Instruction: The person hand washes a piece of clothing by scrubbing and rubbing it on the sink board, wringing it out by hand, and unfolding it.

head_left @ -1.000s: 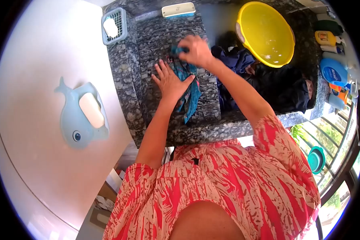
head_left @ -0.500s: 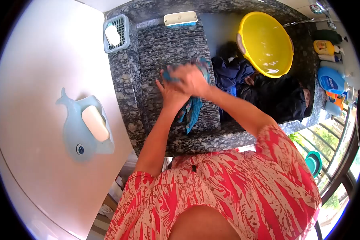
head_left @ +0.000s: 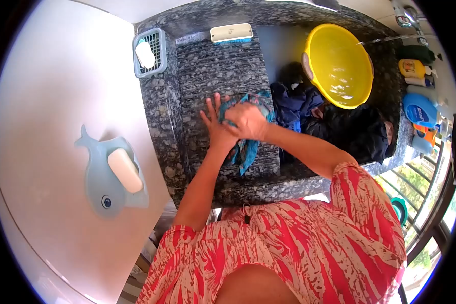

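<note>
Right hand (head_left: pixel 251 121) closer in, atop cloth (head_left: pixel 249 154)

The left hand (head_left: pixel 220 130) lies palm-down, fingers spread, while the right hand (head_left: pixel 250 121), fingers curled, is positioned immediately right of the left hand.

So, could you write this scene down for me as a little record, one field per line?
Left hand: fingers spread over the ridged stone slab
Right hand: closed on a teal patterned cloth
Far edge of slab: brush, pale back up, blue bristles below
Beside the slab: dark clothes and a yellow basin
Water: thin stream running to the basin
Soap: one white bar in a grey-blue basket, a larger one in a whale-shaped dish
</note>
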Demonstrator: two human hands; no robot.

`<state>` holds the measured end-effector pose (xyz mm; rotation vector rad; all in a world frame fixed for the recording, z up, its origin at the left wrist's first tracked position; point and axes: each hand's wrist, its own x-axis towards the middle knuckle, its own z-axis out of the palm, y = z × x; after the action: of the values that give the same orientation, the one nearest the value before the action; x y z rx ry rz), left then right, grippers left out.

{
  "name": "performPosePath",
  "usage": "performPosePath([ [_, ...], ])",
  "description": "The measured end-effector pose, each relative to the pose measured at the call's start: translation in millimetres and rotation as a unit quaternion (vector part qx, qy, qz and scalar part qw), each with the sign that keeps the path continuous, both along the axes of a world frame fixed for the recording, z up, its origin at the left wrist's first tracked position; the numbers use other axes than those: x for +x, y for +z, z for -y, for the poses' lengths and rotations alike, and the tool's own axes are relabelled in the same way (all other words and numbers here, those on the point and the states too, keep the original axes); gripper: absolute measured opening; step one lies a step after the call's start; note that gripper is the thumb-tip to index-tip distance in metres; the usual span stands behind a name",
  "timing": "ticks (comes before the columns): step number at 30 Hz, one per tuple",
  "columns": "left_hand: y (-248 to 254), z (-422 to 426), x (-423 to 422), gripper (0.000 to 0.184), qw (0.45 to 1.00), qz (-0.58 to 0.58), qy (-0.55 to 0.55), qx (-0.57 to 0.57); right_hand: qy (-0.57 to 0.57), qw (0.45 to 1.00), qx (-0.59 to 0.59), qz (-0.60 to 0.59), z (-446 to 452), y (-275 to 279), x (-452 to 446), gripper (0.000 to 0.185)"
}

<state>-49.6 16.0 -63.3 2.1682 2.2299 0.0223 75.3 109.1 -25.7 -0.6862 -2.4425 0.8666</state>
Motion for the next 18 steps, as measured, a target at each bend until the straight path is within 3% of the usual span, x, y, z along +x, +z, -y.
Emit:
performPosePath([
  [1, 19.7, -9.4, 5.4, 0.102, 0.995, 0.034, 0.037, -0.088, 0.033, 0.999, 0.036, 0.018, -16.5, -5.7, -0.2, 0.021],
  [3, 57.4, -26.3, 13.2, 0.101, 0.955, 0.098, 0.112, -0.258, -0.086, 0.992, 0.058, 0.071, -71.3, -32.1, -29.3, 0.018],
  [5, 45.8, -23.3, 8.4, 0.108, 0.965, 0.118, 0.101, -0.213, -0.198, 0.97, 0.135, 0.046, -119.4, -55.7, -59.5, 0.021],
  [7, 42.2, -19.8, 8.0, 0.113, 0.969, 0.132, 0.094, -0.187, -0.259, 0.959, 0.11, -0.04, -141.2, -48.8, -60.3, 0.026],
  [9, 36.1, -15.2, 6.8, 0.117, 0.972, 0.119, 0.092, -0.183, -0.369, 0.924, 0.003, -0.099, -159.6, -44.0, -35.3, 0.031],
  [11, 37.7, -18.7, 8.0, 0.117, 0.97, 0.114, 0.097, -0.193, -0.468, 0.873, -0.012, -0.138, -182.7, -68.3, 13.4, 0.036],
  [13, 38.5, -21.9, 9.1, 0.118, 0.97, 0.096, 0.096, -0.202, -0.547, 0.789, -0.182, -0.21, -194.9, -125.7, 56.4, 0.036],
  [15, 40.7, -21.0, 9.3, 0.118, 0.97, 0.095, 0.096, -0.203, -0.628, 0.769, -0.042, -0.11, -200.6, -184.3, 75.6, 0.041],
  [16, 39.4, -19.3, 8.5, 0.117, 0.971, 0.097, 0.095, -0.196, -0.603, 0.77, -0.207, -0.04, -186.1, -141.2, 73.1, 0.044],
  [17, 37.6, -19.0, 7.5, 0.117, 0.973, 0.099, 0.093, -0.188, -0.436, 0.771, -0.417, -0.204, -188.0, -134.1, 77.4, 0.044],
  [18, 37.2, -18.9, 7.3, 0.117, 0.974, 0.102, 0.091, -0.181, -0.226, 0.696, -0.585, -0.349, -188.3, -131.3, 84.8, 0.044],
])
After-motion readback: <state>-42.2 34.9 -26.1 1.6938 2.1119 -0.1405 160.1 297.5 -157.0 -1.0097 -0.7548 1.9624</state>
